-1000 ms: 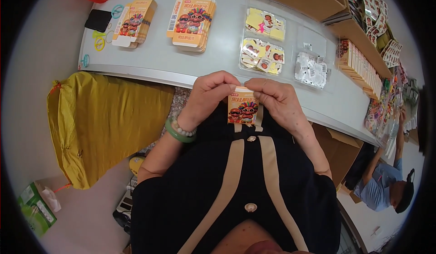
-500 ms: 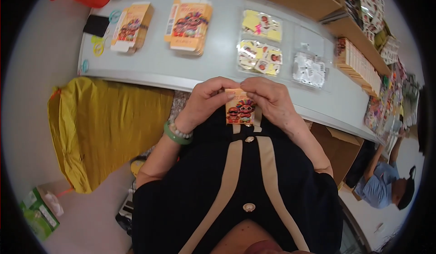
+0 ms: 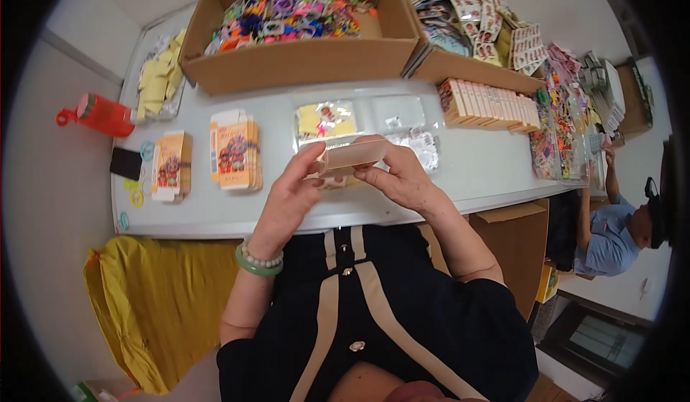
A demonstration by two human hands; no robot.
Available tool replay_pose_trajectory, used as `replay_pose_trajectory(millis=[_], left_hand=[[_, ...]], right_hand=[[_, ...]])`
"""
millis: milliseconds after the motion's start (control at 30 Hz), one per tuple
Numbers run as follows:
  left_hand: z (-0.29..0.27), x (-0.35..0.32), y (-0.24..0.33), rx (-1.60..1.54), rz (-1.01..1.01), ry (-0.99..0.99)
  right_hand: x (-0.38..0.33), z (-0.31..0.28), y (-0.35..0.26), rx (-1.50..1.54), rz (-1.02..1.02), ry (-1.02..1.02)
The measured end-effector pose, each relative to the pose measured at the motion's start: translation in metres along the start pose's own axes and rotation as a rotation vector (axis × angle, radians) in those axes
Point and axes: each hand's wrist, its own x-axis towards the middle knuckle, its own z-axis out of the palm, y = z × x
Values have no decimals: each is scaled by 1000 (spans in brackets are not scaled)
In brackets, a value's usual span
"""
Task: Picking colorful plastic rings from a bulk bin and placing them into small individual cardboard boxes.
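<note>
while the right hand (image 3: 401,176) is clamped on the right end of a small box (image 3: 353,155), its thumb at the near side, the left hand (image 3: 291,190) meets the box's left end with parted, slightly blurred fingers; whether these grip it, i cannot tell. the small box sits between the two hands, raised over the near part of the table (image 3: 467,159), a pale side showing. a green bangle (image 3: 259,265) circles the left wrist. just beyond the hands, partly hidden, are yellow cards (image 3: 327,118) in a clear tray, with silvery packets (image 3: 425,150) to their right. to the left stand two stacks of orange cartons, the larger stack (image 3: 236,154) nearer the hands, the smaller stack (image 3: 171,168) farther left. far right is a row of boxes (image 3: 489,106); at the far side, an open cardboard box (image 3: 298,64) holds colourful trinkets (image 3: 287,15).
</note>
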Motion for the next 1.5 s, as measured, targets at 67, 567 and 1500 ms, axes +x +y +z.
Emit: replay_pose_trajectory(millis=[67,567,1500], left_hand=[[3,13,2,49,63,-127],[21,79,-17,-228,-237,30],[17,65,-5,-235,-244,50]], right_hand=[[6,-15,2,-100,30,-67],[201,-236,98,-1024,663,8],[160,-261,92,-340,286,404]])
